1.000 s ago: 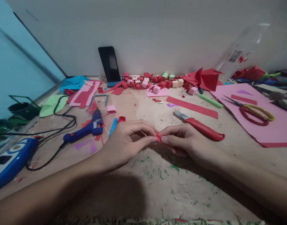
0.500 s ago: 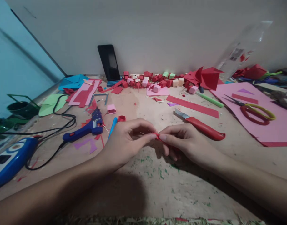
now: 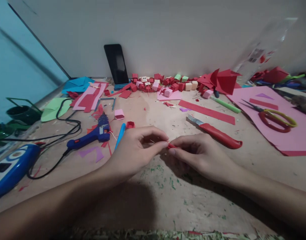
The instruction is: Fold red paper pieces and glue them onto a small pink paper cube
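Note:
Between my two hands is a small strip of red paper, mostly covered by the fingers. My left hand pinches its left end between thumb and forefinger, and a thin pale line shows inside the curl of those fingers. My right hand grips the other end, its thumb on the near side. Just behind my left hand lie a light blue pen-like stick and a small red paper box. A red-handled knife rests behind my right hand, its blade pointing left.
A blue glue gun with a black cord lies left. Small folded paper cubes line the wall beside a leaning phone. Scissors lie on pink sheets at right. A clear bottle leans behind.
My right hand has turned slightly and its lower fingers have tucked under. A little more of the red strip now shows between the fingertips. The view has shifted slightly.

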The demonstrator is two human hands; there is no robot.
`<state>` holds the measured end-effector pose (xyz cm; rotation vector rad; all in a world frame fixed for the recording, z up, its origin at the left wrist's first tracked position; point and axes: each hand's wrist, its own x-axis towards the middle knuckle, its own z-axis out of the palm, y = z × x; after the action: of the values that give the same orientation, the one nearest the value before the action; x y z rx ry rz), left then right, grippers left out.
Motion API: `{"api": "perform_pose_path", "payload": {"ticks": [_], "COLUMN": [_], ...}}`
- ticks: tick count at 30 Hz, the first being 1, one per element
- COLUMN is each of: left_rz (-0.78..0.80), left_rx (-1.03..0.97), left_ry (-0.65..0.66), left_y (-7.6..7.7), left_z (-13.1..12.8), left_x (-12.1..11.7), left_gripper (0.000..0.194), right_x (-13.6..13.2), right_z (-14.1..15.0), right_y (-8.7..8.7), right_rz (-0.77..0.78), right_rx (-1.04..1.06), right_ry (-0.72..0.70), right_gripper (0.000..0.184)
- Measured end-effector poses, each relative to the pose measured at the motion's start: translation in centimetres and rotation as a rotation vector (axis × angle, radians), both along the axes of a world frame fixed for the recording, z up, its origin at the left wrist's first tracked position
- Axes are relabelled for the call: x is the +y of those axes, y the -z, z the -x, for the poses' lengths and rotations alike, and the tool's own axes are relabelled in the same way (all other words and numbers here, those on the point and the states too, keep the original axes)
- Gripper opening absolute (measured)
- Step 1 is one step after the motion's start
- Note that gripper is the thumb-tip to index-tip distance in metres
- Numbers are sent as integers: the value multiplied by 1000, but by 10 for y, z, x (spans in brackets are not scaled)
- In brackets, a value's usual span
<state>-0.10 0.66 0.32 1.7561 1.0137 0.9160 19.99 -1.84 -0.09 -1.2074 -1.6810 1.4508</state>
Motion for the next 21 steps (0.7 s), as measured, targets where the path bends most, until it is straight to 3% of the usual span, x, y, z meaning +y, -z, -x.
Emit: {"api": "perform_pose_path", "payload": {"ticks": [4,11,21], "left_rz": [-8,-123,-137], "left_rx": [46,91,93], "left_ry": [71,25,41], "left_y": [-2,-2,-2], "left_z": [1,1,4], "left_x": [2,1,1], "left_gripper": [8,10,11], "right_x": [-1,1,2], "right_z": [-1,-2,-3], "right_y": [0,1,2], "right_rz": [17,38,62], "right_rx": [-15,-109,-83], "right_ry": [-11,-52,-69], "right_gripper": [31,19,26]}}
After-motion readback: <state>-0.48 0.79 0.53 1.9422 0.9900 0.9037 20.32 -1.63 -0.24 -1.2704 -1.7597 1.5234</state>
